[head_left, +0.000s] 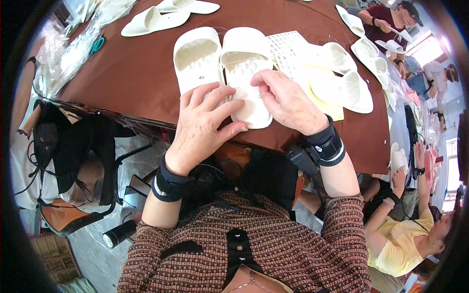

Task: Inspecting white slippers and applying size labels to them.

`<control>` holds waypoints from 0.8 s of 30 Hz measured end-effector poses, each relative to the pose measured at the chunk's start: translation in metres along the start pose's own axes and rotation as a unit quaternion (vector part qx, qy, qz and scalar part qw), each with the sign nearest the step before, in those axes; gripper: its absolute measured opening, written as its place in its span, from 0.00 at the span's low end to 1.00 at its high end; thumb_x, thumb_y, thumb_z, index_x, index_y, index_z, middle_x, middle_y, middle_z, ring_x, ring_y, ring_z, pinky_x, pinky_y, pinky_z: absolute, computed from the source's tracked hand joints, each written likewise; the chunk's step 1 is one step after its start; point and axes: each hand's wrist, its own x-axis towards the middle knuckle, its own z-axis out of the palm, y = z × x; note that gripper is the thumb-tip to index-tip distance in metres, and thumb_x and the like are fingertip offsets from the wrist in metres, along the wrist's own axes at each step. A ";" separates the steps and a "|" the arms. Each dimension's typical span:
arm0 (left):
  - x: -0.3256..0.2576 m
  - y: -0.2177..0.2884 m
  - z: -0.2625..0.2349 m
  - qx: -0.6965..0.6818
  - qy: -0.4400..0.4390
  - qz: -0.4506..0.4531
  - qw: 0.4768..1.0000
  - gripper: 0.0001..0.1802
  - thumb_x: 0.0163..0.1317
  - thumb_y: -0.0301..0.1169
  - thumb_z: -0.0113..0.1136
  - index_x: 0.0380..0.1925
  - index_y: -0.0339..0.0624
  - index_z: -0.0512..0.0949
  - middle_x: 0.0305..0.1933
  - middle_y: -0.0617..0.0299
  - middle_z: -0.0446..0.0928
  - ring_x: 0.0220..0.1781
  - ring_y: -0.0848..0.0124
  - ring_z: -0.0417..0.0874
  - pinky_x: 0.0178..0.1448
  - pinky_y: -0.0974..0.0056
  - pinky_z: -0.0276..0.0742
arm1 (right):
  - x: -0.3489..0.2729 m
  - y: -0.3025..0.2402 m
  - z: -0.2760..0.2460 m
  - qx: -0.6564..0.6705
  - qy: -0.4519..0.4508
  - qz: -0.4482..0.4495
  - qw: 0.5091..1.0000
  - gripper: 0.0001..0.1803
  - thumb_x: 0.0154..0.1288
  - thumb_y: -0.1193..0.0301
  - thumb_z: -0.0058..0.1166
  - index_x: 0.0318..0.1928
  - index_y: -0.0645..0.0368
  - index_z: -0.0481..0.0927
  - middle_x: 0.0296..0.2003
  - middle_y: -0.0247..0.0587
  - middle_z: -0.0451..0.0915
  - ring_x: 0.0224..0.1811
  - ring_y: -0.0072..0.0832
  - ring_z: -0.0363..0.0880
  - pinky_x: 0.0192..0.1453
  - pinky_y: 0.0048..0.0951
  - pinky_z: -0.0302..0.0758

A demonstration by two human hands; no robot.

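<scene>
Left hand [201,121] spread, right hand [289,101] curled — gripping anything, I can't tell. One slipper [197,57] stands marked; its mate [245,59] seems underway.

A footwear workshop, it appears: the brown-covered worktable [141,80] bears several pairs of white slides [197,40] and a label sheet [284,44]; clear plastic bags [80,56] lie along its left side, and co-workers [403,244] handle white slides to its right.
</scene>
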 end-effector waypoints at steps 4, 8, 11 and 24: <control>0.000 0.000 -0.001 0.006 -0.020 0.000 1.000 0.21 0.49 0.43 0.69 0.44 0.50 0.80 0.55 0.64 0.75 0.62 0.59 0.69 0.64 0.54 0.61 | -0.002 0.003 0.000 0.055 -0.003 0.035 0.998 0.09 0.63 0.79 0.48 0.44 0.62 0.73 0.34 0.45 0.76 0.35 0.36 0.77 0.40 0.32 0.74; -0.001 0.000 -0.001 0.010 -0.025 -0.001 1.000 0.21 0.50 0.44 0.68 0.44 0.50 0.80 0.55 0.64 0.75 0.62 0.59 0.69 0.64 0.54 0.61 | -0.002 0.003 -0.003 0.067 -0.003 0.060 0.996 0.10 0.62 0.79 0.49 0.45 0.62 0.73 0.32 0.43 0.76 0.34 0.32 0.76 0.39 0.30 0.74; -0.001 0.000 -0.003 0.005 -0.028 -0.005 1.000 0.22 0.50 0.44 0.67 0.45 0.51 0.80 0.55 0.65 0.75 0.62 0.60 0.69 0.64 0.54 0.61 | -0.001 0.003 -0.004 0.059 -0.018 0.052 0.997 0.11 0.61 0.79 0.50 0.45 0.62 0.73 0.32 0.41 0.75 0.33 0.31 0.76 0.39 0.30 0.74; -0.001 -0.001 -0.003 0.006 -0.023 -0.002 1.000 0.22 0.51 0.45 0.67 0.45 0.50 0.80 0.55 0.65 0.75 0.62 0.60 0.69 0.64 0.54 0.60 | 0.000 0.000 -0.001 0.016 -0.004 0.003 1.000 0.08 0.63 0.79 0.48 0.44 0.63 0.73 0.34 0.45 0.76 0.34 0.35 0.76 0.40 0.31 0.74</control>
